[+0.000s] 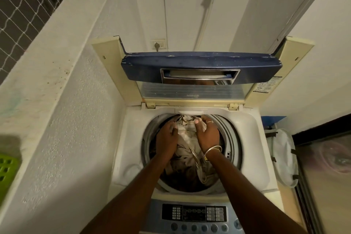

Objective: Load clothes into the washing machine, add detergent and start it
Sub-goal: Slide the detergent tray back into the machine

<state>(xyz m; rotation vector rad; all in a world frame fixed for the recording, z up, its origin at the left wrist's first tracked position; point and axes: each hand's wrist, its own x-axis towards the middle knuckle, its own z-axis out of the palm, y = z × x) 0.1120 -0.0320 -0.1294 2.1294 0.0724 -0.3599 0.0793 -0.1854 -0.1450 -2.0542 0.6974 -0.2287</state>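
A top-loading washing machine stands in front of me with its blue-edged lid folded up and open. Beige and brown clothes fill the drum. My left hand lies on the pile at the drum's left, fingers curled down into the cloth. My right hand, with bangles at the wrist, grips a bunch of the beige cloth near the drum's far rim. The control panel with buttons and knobs sits at the near edge, between my forearms.
A white wall ledge runs along the left, with a green basket at its near end. A white mesh laundry bag hangs right of the machine, beside a dark glass door. A wall socket and hose are behind the lid.
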